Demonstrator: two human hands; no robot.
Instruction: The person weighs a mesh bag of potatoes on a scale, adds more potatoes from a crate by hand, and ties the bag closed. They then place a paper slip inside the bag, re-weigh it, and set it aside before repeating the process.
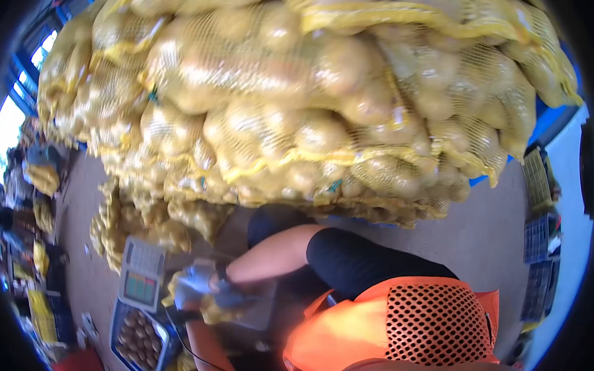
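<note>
My left hand (190, 287), in a pale blue-grey glove, is closed on the gathered top of a yellow mesh bag (216, 314). Close beside it, my gloved right hand (227, 296) is closed at the same bag; motion blurs its fingers. The bag is at the edge of a grey scale platform (265, 307), and my hands hide much of it. Just left of my hands stands the scale's display and keypad unit (141, 282).
A tall stack of yellow mesh bags full of potatoes (260, 69) fills the upper view. More bags (141, 220) lie on the floor at left. A blue crate (159, 331) holds loose potatoes. Crates (538, 239) line the right wall; a red container (79, 368) stands lower left.
</note>
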